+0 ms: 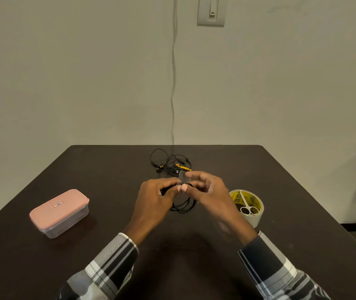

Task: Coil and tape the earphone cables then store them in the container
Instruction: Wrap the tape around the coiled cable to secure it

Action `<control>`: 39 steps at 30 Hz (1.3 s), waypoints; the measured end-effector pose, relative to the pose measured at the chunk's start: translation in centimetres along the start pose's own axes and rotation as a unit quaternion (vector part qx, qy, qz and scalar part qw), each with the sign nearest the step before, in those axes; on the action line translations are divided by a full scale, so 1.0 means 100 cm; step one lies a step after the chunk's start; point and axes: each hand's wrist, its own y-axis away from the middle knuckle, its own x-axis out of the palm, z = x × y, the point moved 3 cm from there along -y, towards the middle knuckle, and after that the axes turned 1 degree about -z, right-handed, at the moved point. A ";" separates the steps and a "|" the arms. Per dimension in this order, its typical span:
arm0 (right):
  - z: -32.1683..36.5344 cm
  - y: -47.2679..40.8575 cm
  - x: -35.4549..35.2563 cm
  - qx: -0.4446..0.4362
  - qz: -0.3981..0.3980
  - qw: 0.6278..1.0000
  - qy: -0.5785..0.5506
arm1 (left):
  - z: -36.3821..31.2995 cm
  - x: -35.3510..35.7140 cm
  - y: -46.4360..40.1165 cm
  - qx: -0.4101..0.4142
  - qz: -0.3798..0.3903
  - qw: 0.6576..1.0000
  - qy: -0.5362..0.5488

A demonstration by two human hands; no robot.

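While both hands (pixel 182 189) pinch it (mid-table), coiled cable (pixel 183 205) dangles below.

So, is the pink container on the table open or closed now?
Closed. The pink lid sits flat on the clear container, left of both hands; whether anything is inside, I cannot tell.

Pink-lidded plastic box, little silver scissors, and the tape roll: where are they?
Pink-lidded clear plastic box (pixel 59 207): head view, middle of the lid.
Small silver scissors (pixel 246 205): head view, where blades meet handles.
Yellow-printed tape roll (pixel 257 219): head view, outer side wall.
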 end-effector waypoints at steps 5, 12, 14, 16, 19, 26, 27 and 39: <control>0.002 0.000 -0.005 -0.014 -0.027 0.998 -0.047 | -0.004 0.003 -0.001 0.010 0.026 1.000 0.007; 0.005 -0.001 -0.009 -0.042 -0.068 0.997 -0.007 | -0.007 0.002 -0.004 0.012 0.092 0.996 -0.021; 0.006 -0.001 -0.009 -0.046 -0.066 0.997 0.001 | -0.007 0.001 -0.004 0.009 0.090 0.996 -0.007; 0.006 -0.001 -0.010 -0.049 -0.064 0.997 0.011 | -0.004 0.002 -0.004 -0.006 0.085 0.996 0.022; 0.007 -0.001 -0.011 -0.054 -0.068 0.996 0.035 | -0.001 0.004 -0.003 -0.035 0.072 0.994 0.076; 0.009 0.001 -0.013 -0.088 -0.074 0.990 0.083 | 0.001 0.010 0.001 -0.067 0.079 0.984 0.142; 0.009 0.002 -0.012 -0.092 -0.071 0.989 0.087 | 0.001 0.009 0.001 -0.063 0.065 0.986 0.140; 0.005 0.002 -0.009 -0.073 -0.045 0.989 0.122 | 0.001 0.005 0.000 -0.021 0.020 0.996 0.082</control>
